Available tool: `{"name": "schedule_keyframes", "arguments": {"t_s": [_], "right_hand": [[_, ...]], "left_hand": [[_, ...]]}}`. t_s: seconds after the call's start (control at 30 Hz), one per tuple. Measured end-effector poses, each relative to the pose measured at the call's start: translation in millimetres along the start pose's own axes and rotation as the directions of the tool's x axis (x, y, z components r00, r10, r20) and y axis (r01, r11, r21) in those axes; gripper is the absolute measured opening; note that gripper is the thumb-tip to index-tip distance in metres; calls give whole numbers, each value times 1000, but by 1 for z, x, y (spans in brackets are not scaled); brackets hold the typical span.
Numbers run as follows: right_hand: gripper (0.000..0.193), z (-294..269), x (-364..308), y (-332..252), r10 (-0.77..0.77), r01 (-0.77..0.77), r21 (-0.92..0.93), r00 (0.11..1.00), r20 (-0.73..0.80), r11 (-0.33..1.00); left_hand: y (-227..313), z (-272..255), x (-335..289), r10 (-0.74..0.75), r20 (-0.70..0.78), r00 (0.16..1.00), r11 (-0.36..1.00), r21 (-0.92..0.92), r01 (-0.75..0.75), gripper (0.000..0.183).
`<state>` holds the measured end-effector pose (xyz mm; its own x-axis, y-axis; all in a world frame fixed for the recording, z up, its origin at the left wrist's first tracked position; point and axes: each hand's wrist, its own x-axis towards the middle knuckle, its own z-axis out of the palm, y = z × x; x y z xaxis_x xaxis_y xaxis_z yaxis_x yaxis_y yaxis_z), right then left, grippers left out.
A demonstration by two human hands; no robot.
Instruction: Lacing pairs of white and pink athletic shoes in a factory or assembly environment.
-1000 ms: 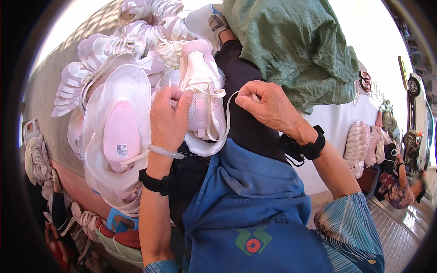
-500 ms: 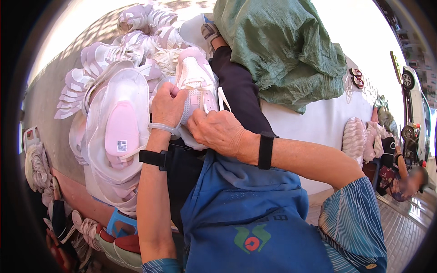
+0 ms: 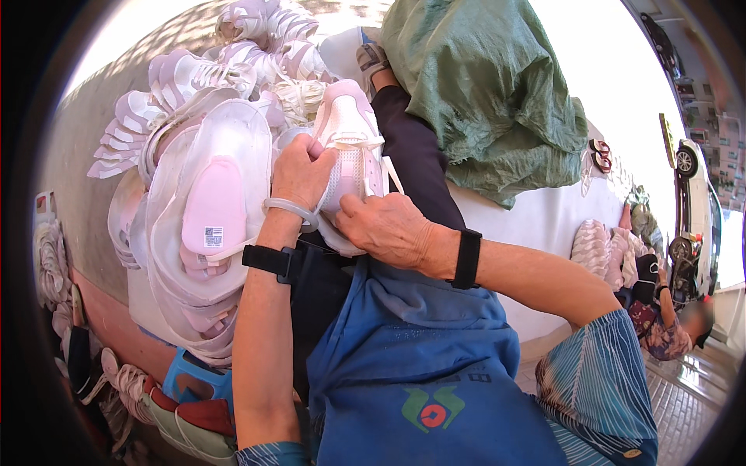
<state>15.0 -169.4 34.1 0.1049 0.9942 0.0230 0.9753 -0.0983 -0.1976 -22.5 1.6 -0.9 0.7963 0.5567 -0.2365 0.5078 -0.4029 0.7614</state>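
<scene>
A pale pink and white sneaker (image 3: 344, 116) lies in front of me, toe pointing away, against my dark-trousered leg. My left hand (image 3: 301, 177) is closed at its left side, thumb and forefinger pinched near the lacing; whether a lace is between them is hidden. On the right side of the lacing, my right hand (image 3: 386, 227) pinches a white shoelace (image 3: 367, 186), its short end rising above the fingertips. Another white lace strand (image 3: 394, 175) sticks out at the shoe's right edge. A clear bangle (image 3: 291, 208) circles my left wrist.
Left of the shoe, stacked pale shoe pieces surround a pink insole (image 3: 214, 203). More sneakers (image 3: 203, 76) pile up beyond. A green sack (image 3: 486, 101) lies at far right. A blue stool (image 3: 194, 378) stands at lower left. A person (image 3: 672, 326) sits at the right edge.
The view has shifted slightly, so the shoe and both hands appear a little further right. A short lace end now shows above my right fingertips.
</scene>
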Motion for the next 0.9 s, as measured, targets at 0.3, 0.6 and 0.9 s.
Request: {"name": "schedule_keyframes", "arguments": {"t_s": [0.3, 0.6, 0.9], "right_hand": [[16, -1, -3, -19, 47, -141, 428, 974, 223, 893], [13, -11, -20, -26, 9, -148, 595, 973, 229, 790], [21, -22, 8, 35, 556, -393, 614, 826, -91, 684]], "left_hand": [[0, -1, 1, 51, 40, 998, 999, 12, -51, 30], [3, -3, -3, 29, 20, 999, 1000, -10, -29, 33], [6, 1, -6, -24, -110, 994, 1000, -11, 23, 39]]}}
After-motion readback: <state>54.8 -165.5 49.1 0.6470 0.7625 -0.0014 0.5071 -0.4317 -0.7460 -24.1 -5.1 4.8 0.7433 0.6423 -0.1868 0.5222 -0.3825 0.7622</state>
